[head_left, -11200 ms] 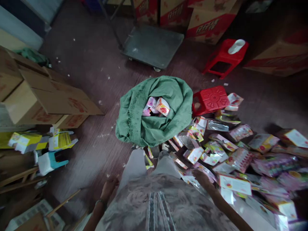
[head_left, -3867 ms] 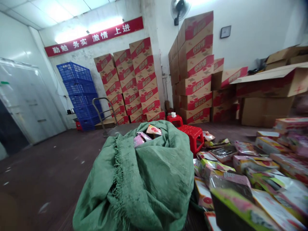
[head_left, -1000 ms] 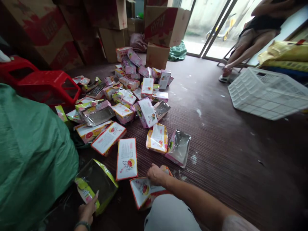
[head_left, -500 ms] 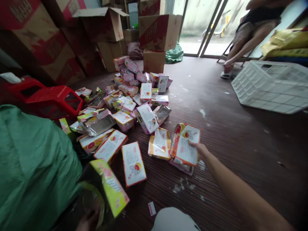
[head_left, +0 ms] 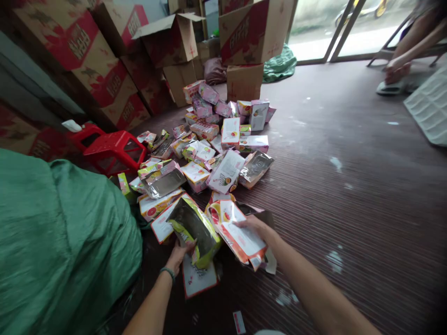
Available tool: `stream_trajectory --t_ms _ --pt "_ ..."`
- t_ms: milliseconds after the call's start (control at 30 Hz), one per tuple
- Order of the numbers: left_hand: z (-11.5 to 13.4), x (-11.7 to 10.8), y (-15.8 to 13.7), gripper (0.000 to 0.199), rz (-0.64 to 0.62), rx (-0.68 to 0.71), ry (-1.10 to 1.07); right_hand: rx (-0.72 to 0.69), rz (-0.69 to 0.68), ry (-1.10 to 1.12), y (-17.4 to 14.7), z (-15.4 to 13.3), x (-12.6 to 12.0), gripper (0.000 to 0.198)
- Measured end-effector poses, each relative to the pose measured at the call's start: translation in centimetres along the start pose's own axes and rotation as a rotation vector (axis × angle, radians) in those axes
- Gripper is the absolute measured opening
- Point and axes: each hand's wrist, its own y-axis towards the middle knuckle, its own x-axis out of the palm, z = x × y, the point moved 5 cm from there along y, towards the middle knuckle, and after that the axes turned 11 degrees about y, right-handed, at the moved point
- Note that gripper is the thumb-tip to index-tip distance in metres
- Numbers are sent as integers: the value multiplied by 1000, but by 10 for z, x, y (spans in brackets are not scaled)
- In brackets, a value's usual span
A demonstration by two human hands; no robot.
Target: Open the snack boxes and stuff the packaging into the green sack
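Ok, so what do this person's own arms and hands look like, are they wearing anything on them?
Both forearms are bare, with no sleeves or gloves in view. The left hand has a thin dark green band around the wrist. The right hand shows no ring, watch or band.

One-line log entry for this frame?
left hand: holds yellow carton | right hand: holds orange cartons | sack: left

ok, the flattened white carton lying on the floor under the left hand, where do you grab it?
Probably by its near bottom edge, coming from the person's side. The flat carton lies face up on the floor; its far half is hidden under the yellow-green box in the left hand. Only the near edge looks free, so slide fingers under and pinch across its thin thickness.
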Motion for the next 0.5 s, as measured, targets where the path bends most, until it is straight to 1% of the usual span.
stream_trajectory --t_ms 67,133,233,333,433,500 --pt "-7 -2 -10 92 -6 -38 -45 5 -16 9 4 14 19 33" --pt "-15 1 -22 87 -1 -63 -89 15 -41 39 3 24 29 32" --pt "-26 14 -36 80 -20 -70 -191 95 -123 99 -2 38 30 33" --pt "-33 26 -44 88 -60 -84 -261 82 -162 157 -7 49 21 33" --pt "-29 28 -54 90 -114 -97 -303 47 -161 174 -20 52 18 37" --pt "-14 23 -67 91 -136 -64 -330 14 -167 158 -36 43 26 39"
